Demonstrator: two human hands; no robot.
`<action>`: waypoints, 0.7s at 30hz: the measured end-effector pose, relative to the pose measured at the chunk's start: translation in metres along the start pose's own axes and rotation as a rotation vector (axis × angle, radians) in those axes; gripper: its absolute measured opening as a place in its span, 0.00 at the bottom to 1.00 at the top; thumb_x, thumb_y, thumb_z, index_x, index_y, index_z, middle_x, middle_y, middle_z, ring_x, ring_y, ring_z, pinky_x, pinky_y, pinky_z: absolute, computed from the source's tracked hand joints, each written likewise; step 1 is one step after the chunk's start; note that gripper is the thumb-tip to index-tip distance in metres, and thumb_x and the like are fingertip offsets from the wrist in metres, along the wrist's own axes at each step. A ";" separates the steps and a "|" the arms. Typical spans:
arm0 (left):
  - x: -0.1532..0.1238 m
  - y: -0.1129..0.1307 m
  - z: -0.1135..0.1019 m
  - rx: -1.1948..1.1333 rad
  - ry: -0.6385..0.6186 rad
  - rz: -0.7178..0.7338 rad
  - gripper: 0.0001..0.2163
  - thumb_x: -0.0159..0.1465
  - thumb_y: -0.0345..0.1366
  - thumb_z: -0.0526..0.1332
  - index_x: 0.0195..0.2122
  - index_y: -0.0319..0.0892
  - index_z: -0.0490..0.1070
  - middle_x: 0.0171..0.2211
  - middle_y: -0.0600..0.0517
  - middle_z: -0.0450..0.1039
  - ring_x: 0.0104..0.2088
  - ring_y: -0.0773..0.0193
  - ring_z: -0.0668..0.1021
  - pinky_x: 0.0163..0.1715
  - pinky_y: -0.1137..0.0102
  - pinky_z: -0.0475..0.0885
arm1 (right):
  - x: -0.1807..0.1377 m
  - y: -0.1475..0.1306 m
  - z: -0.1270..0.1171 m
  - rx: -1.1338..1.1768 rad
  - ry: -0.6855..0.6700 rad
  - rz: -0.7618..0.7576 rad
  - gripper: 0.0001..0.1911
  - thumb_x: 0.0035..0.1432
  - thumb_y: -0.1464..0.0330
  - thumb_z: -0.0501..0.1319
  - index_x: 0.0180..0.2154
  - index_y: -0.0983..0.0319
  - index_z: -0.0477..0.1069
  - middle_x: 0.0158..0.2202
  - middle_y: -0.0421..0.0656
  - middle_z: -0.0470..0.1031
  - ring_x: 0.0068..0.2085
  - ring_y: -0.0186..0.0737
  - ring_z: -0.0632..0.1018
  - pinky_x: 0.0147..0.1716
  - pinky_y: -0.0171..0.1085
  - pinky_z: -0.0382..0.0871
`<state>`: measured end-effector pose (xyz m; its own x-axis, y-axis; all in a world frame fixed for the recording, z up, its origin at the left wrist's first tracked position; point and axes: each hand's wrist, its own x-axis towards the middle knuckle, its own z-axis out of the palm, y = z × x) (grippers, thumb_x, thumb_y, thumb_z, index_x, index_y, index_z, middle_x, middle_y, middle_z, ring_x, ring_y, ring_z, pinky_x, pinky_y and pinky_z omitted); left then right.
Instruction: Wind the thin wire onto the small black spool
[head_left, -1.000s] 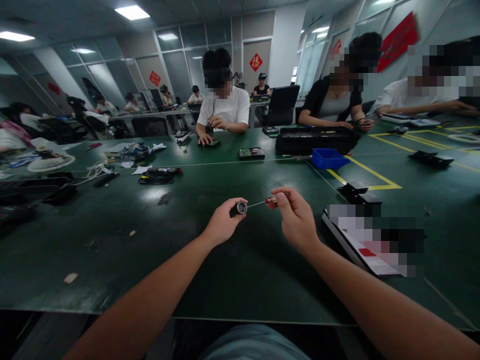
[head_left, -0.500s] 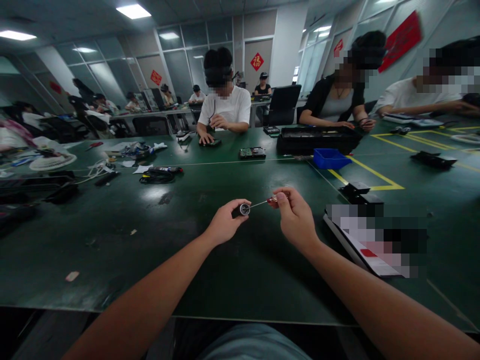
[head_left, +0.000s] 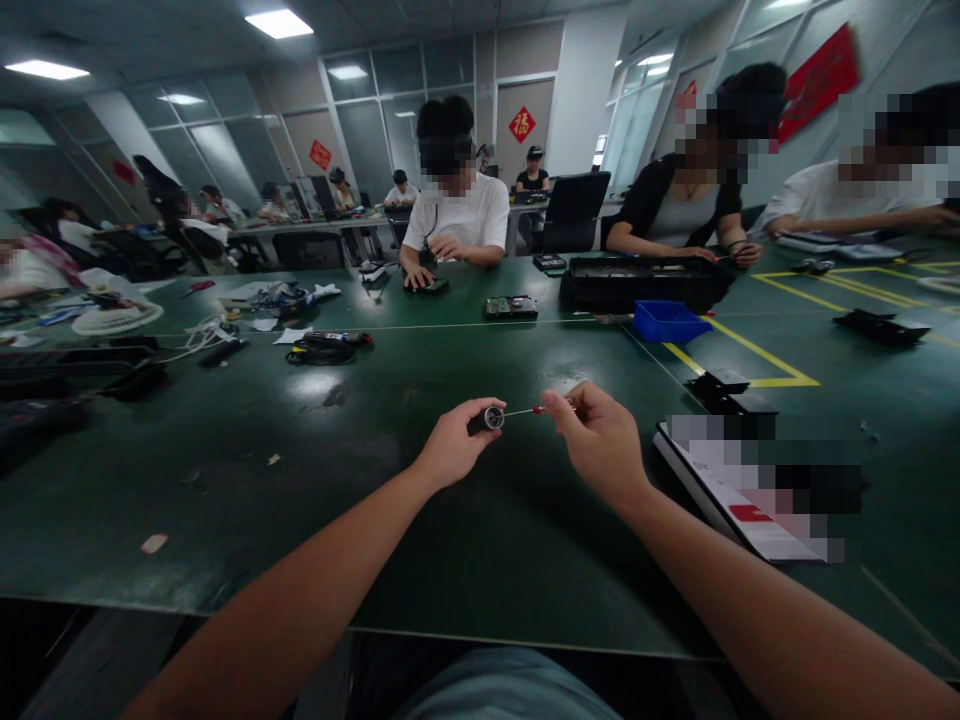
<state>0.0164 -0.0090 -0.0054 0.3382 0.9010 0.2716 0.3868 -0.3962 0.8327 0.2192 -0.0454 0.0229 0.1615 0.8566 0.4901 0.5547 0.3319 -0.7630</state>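
Note:
My left hand [head_left: 454, 445] is closed round a small black cylinder [head_left: 493, 418] with a silvery rim, its round end turned to the right. Most of the cylinder's body is hidden by the fingers, and its exact kind cannot be made out. In my right hand [head_left: 600, 435] is a thin screwdriver [head_left: 525, 411] with a red, partly clear handle. The shaft points left, and its tip reaches the open-looking end of the cylinder. Whether the tip is seated in a screw is too small to tell. Both hands are held above the green table [head_left: 465, 560].
A white box [head_left: 720, 500] lies right of my right arm, with black parts [head_left: 727, 390] behind it. Farther back are a blue bin [head_left: 670, 322], a circuit-board device [head_left: 511, 307], a long black housing [head_left: 645, 285] and coiled black cable [head_left: 322, 347]. People sit across the table.
The view has shifted slightly, so the scene sits a little farther right. My right hand has turned a little on the screwdriver handle; the tip stays at the cylinder's end.

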 end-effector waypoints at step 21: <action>0.000 -0.006 0.000 0.043 -0.022 0.032 0.19 0.61 0.27 0.67 0.53 0.48 0.76 0.53 0.50 0.77 0.56 0.57 0.76 0.62 0.57 0.65 | -0.005 -0.002 -0.001 0.043 -0.117 -0.153 0.09 0.64 0.63 0.57 0.40 0.59 0.74 0.30 0.42 0.79 0.31 0.42 0.79 0.31 0.39 0.68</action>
<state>0.0144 -0.0068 -0.0101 0.3696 0.8838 0.2871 0.4119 -0.4327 0.8020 0.2179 -0.0502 0.0226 -0.0196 0.8341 0.5512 0.5297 0.4763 -0.7019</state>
